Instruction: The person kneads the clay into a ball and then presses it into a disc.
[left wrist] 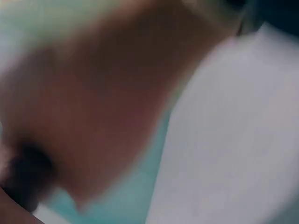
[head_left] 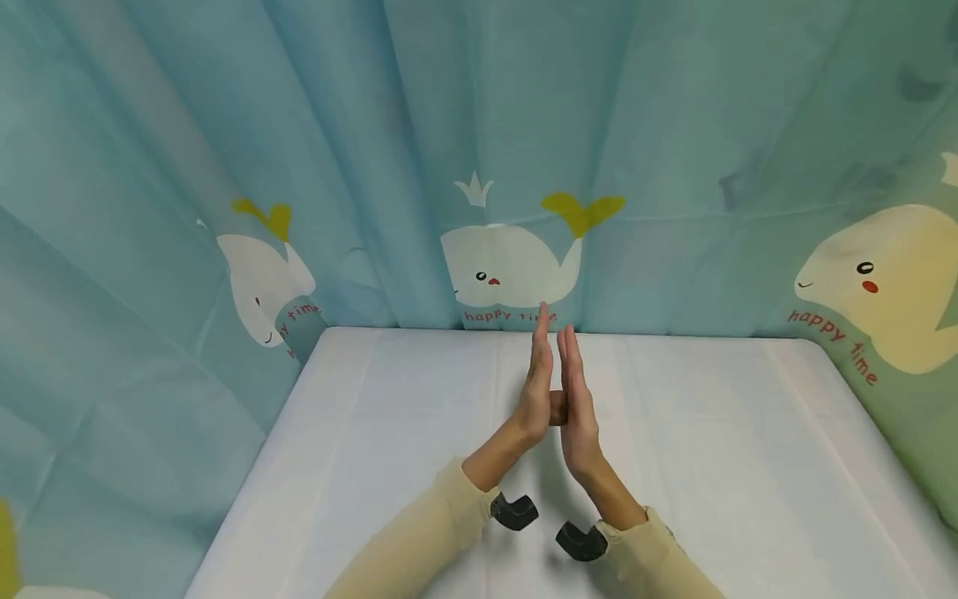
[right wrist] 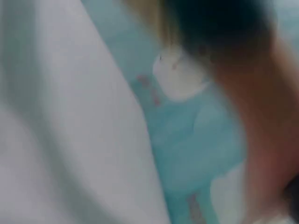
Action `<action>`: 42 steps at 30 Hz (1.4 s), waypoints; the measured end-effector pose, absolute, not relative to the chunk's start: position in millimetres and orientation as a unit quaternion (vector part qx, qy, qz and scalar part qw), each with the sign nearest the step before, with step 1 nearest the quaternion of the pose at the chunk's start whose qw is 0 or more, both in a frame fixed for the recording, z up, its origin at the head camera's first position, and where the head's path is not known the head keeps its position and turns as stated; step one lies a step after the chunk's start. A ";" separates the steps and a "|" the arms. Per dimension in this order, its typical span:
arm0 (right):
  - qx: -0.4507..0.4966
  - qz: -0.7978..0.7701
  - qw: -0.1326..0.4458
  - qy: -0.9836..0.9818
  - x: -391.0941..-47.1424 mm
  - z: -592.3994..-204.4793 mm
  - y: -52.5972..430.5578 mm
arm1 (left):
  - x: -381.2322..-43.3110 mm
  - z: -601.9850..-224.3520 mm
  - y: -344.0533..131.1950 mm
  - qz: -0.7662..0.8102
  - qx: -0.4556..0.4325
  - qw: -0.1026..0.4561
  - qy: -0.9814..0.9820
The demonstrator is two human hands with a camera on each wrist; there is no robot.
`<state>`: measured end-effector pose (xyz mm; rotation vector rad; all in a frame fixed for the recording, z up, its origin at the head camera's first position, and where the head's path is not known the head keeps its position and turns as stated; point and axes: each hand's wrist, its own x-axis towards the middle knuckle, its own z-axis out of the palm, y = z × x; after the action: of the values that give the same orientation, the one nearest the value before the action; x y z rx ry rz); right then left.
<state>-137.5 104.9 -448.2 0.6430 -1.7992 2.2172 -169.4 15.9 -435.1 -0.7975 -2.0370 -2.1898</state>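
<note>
Above the white table, my left hand (head_left: 534, 399) and right hand (head_left: 580, 416) stand upright, palms facing, fingers straight and pointing away. A narrow gap parts their fingers. Between the palms shows a small brown patch (head_left: 558, 408); whether it is a thumb or a separate thing I cannot tell. In the left wrist view the left hand (left wrist: 103, 107) is a blur, with a dark spot (left wrist: 29, 172) at lower left, too unclear to name. The right hand (right wrist: 268, 154) fills the right side of the right wrist view, also blurred.
A white-covered table (head_left: 419, 391) lies beneath the hands. Behind it and at the sides hangs a blue-green curtain (head_left: 509, 108) printed with whales. Black curved pieces (head_left: 515, 512) sit at both wrists by the cream sleeves (head_left: 427, 532).
</note>
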 end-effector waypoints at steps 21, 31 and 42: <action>0.210 0.769 0.109 -0.594 -143.0 -448.8 111.7 | -167.7 -435.8 24.8 -0.733 -0.236 0.009 -0.638; 0.174 0.741 0.097 -0.641 -157.2 -430.1 121.0 | -152.2 -451.0 26.8 -0.755 -0.226 -0.041 -0.614; 0.207 0.749 0.085 -0.624 -134.0 -445.2 102.9 | -174.7 -437.0 18.3 -0.741 -0.222 0.020 -0.633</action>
<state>-134.0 102.9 -445.2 0.6185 -1.8600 2.2320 -174.7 18.3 -437.0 -0.6891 -1.9656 -2.2991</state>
